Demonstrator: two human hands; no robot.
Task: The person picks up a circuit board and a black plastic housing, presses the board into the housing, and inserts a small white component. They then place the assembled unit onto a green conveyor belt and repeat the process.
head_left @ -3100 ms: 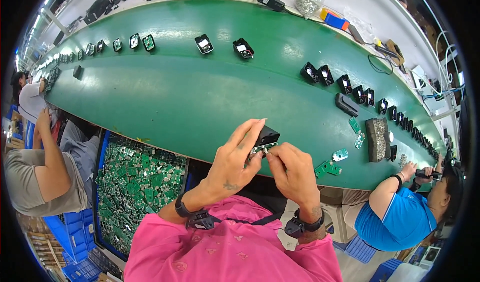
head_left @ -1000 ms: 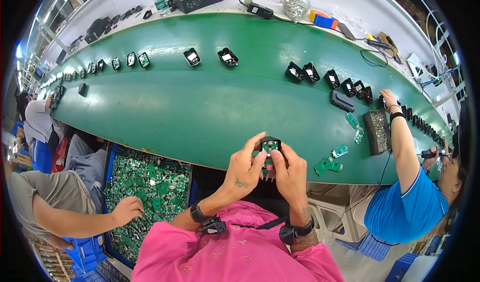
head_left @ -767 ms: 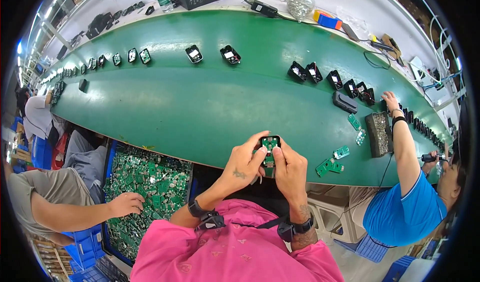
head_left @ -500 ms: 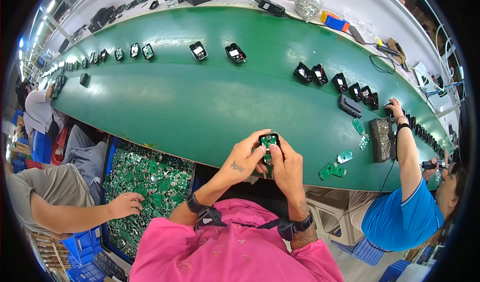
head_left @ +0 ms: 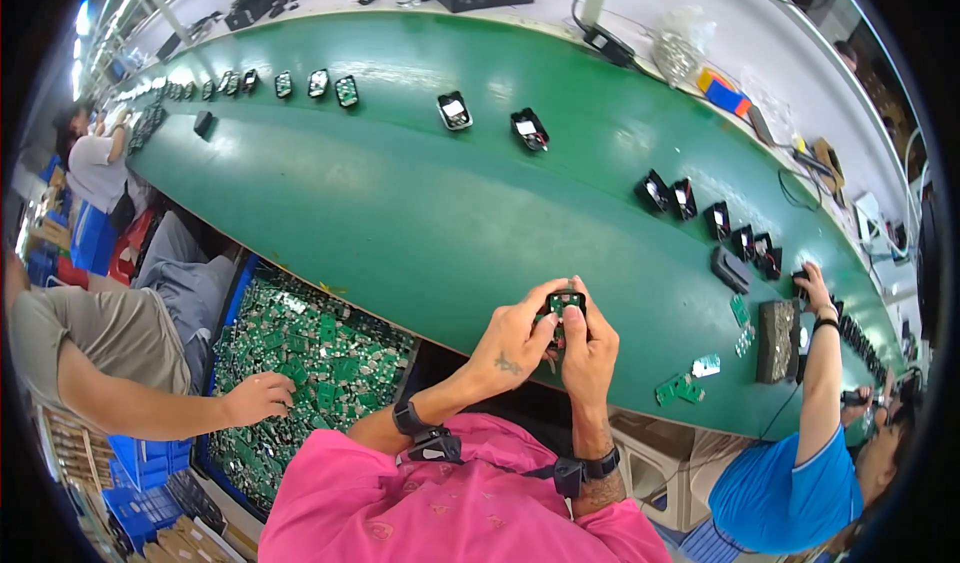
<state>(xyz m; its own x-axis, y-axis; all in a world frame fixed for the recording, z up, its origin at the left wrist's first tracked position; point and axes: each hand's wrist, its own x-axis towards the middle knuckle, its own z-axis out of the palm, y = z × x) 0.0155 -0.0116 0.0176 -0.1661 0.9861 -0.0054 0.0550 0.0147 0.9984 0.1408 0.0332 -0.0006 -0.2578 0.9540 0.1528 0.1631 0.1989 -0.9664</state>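
A small black plastic housing with a green circuit board [head_left: 565,301] in it is held between my two hands, close above the near edge of the green table. My left hand [head_left: 512,341] is closed round its left side, with the thumb near the lower left corner. Closed on the right side, my right hand [head_left: 590,355] lays its thumb on the face of the board. The fingers behind the housing are mostly hidden.
Black housings [head_left: 682,199] stand in a curved row along the green table [head_left: 380,193]. Loose circuit boards [head_left: 680,390] lie at right, near a box of small parts [head_left: 776,343]. Co-workers flank me; one hand [head_left: 258,397] rests over a bin of boards [head_left: 330,363].
The whole view has shifted, so the table's things sit farther right and a little tilted. My left thumb has slid off the board's face toward its lower left edge. Both hands keep the housing.
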